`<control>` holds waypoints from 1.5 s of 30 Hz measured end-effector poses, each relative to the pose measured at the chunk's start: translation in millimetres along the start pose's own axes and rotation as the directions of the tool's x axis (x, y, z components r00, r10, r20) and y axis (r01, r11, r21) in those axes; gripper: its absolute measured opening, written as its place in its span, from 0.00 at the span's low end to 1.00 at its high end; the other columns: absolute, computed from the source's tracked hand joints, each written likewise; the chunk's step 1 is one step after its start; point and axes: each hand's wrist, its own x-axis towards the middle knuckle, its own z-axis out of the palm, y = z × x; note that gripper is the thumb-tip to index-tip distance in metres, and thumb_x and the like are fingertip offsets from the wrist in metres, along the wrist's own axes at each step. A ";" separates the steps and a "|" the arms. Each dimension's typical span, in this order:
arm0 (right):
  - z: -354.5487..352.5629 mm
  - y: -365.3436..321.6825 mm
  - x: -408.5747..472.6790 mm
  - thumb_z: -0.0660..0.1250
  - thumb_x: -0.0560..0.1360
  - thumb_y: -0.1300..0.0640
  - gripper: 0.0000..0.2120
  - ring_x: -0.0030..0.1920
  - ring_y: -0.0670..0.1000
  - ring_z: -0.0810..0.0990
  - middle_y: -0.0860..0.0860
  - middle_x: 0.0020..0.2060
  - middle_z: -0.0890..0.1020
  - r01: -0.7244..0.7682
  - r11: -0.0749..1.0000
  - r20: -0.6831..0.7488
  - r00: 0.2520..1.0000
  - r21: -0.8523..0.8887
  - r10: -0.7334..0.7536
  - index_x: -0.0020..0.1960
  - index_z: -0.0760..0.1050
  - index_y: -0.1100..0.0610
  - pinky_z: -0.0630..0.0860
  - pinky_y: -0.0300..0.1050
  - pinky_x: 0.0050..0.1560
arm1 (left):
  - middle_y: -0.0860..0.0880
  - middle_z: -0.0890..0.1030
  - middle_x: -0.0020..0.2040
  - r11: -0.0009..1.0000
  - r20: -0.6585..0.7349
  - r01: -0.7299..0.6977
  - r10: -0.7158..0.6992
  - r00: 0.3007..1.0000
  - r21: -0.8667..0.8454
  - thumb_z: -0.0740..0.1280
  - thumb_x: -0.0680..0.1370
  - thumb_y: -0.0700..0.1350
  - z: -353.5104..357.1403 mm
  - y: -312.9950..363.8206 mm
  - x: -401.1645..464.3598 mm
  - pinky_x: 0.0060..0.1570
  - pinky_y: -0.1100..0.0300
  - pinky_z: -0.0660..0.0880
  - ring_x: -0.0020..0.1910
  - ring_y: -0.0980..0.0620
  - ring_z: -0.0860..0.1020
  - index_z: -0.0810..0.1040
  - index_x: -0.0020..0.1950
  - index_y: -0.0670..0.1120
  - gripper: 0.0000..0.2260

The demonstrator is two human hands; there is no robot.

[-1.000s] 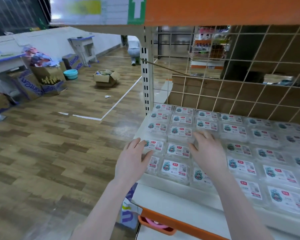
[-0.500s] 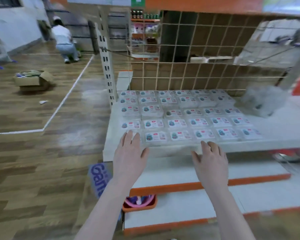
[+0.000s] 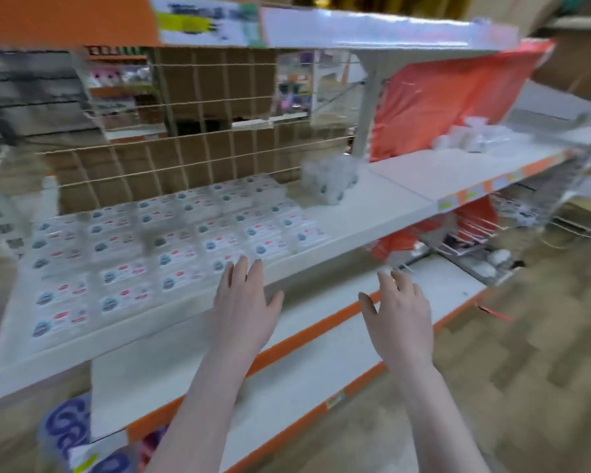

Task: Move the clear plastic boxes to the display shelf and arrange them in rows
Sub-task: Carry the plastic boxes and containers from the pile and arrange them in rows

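Boxes (image 3: 171,247) in rows on shelf (image 3: 372,206): likely light, stiff, slippery, crushable; best pinched at side walls. Left hand (image 3: 243,308) and right hand (image 3: 398,315) spread, empty.

Clear plastic boxes (image 3: 171,247) — labelled, flat, rowed on display shelf (image 3: 382,213).

Wood-pattern floor (image 3: 543,353) — wire-grid backing (image 3: 191,131)
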 end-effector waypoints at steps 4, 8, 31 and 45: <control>-19.7 90.7 15.7 0.77 0.63 0.58 0.19 0.43 0.63 0.79 0.61 0.43 0.80 -0.067 0.995 -0.020 0.998 -0.068 0.066 0.50 0.77 0.65 0.77 0.53 0.43 | 0.47 0.52 0.78 0.994 0.031 -0.108 0.108 0.994 0.017 0.59 0.79 0.54 44.0 96.5 18.8 0.73 0.55 0.47 0.76 0.47 0.48 0.55 0.76 0.46 0.29; -34.4 173.0 35.5 0.79 0.61 0.57 0.19 0.42 0.62 0.78 0.60 0.40 0.79 -0.138 0.983 0.029 0.989 -0.120 0.143 0.45 0.76 0.64 0.77 0.52 0.42 | 0.46 0.51 0.78 0.984 0.090 -0.176 0.176 0.980 -0.004 0.61 0.78 0.54 88.2 190.9 25.6 0.73 0.55 0.47 0.76 0.48 0.47 0.54 0.76 0.46 0.30; 39.4 458.9 266.0 0.69 0.71 0.56 0.17 0.50 0.60 0.76 0.59 0.48 0.78 -0.307 0.941 0.023 0.950 -0.142 0.313 0.56 0.75 0.64 0.72 0.50 0.49 | 0.44 0.61 0.74 0.938 0.137 -0.340 0.345 0.928 -0.062 0.64 0.76 0.53 278.4 465.0 274.9 0.72 0.52 0.56 0.73 0.44 0.57 0.62 0.73 0.43 0.28; 99.1 616.6 440.5 0.62 0.77 0.51 0.20 0.60 0.56 0.71 0.55 0.58 0.74 -0.286 0.957 0.114 0.950 -0.053 0.290 0.65 0.70 0.59 0.68 0.48 0.58 | 0.45 0.60 0.75 0.973 0.062 -0.226 0.229 0.971 -0.052 0.64 0.77 0.51 353.7 598.8 425.8 0.69 0.53 0.56 0.74 0.47 0.55 0.63 0.73 0.44 0.27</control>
